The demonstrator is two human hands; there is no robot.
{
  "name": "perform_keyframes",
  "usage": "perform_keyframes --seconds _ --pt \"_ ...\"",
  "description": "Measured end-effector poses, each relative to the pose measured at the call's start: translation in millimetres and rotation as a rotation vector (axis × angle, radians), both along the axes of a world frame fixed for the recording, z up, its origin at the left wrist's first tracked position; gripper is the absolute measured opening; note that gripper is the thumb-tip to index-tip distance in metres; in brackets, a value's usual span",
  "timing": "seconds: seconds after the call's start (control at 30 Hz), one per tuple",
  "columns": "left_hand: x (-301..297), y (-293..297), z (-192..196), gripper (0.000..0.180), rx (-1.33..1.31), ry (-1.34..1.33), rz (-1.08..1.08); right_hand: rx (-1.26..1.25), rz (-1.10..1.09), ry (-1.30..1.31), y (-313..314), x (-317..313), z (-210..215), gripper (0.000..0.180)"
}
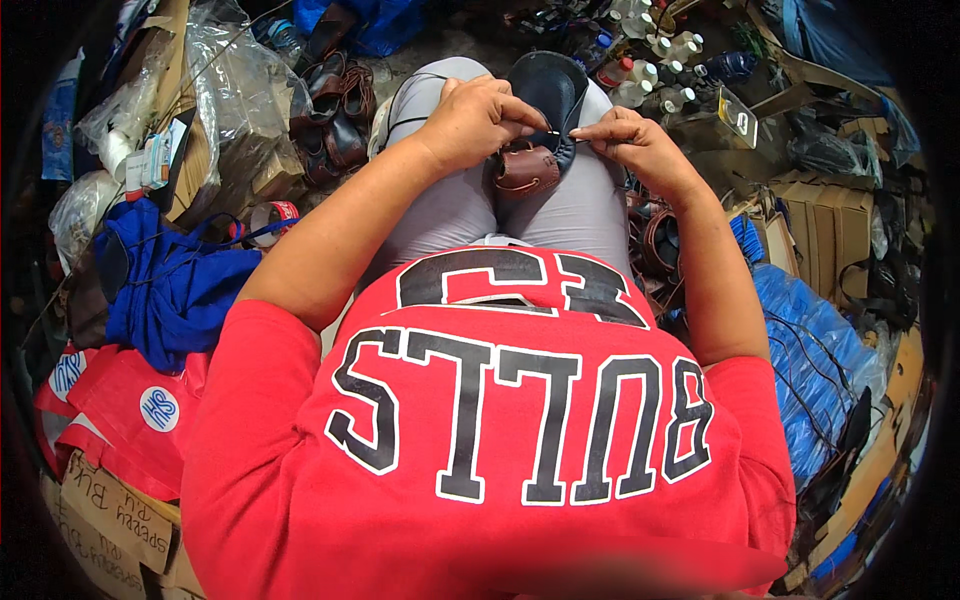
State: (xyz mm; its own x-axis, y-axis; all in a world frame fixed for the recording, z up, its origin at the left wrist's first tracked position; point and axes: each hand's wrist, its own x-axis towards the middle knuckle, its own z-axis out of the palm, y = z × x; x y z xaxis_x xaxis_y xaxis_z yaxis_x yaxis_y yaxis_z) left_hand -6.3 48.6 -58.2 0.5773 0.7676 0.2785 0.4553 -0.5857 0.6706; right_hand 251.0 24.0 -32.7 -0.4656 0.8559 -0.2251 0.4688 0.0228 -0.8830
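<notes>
A shoe (545, 90) with a dark lining and a brown leather part (527, 172) rests on my lap, between my thighs. My left hand (480, 122) reaches over the shoe from the left, its thumb and forefinger pinched together. A short, thin, pale bit shows at those fingertips, too small to name. On the shoe's right edge, my right hand (632, 145) pinches with thumb and forefinger; what lies between them is too small to make out. A thin black cord (405, 88) curves over my left knee toward the left hand.
Brown shoes (340, 120) lie beyond my left knee, and more (660, 240) sit by my right thigh. Several bottles (650, 75) stand at the far right. Blue cloth (165, 280) and a red bag (130, 415) are at left; blue plastic (810, 350) and cardboard (825, 225) at right.
</notes>
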Motion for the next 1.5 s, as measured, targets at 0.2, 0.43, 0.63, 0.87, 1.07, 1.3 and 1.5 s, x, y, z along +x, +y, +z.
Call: perform_keyframes --seconds 0.2,0.43,0.63,0.87,1.07,1.3,1.5 --pt "7.8 15.4 0.5 0.018 -0.292 0.049 -0.075 -0.022 0.043 0.009 4.8 -2.7 2.0 0.036" --pt "3.6 -6.4 28.7 0.024 -0.183 0.163 0.037 -0.11 -0.188 0.107 -16.6 -14.1 10.2 0.029" --pt "19.2 -8.6 19.2 0.018 -0.424 0.157 0.219 -0.143 -0.227 0.148 -12.8 -20.4 1.5 0.028" --pt "29.6 1.3 10.2 0.015 -0.486 0.074 0.114 -0.104 -0.203 0.085 -2.5 -27.6 5.4 0.012" --pt "9.1 11.9 23.4 0.011 -0.127 0.247 0.057 0.123 -0.178 0.026 4.3 -1.4 -4.4 0.015" --pt "5.2 8.4 34.4 0.01 -0.716 0.092 -0.035 0.024 -0.386 0.126 -38.1 9.7 3.4 0.028" --pt "11.7 14.3 35.4 0.014 -0.702 0.172 -0.106 -0.069 -0.379 0.212 -71.0 19.1 3.3 0.022"
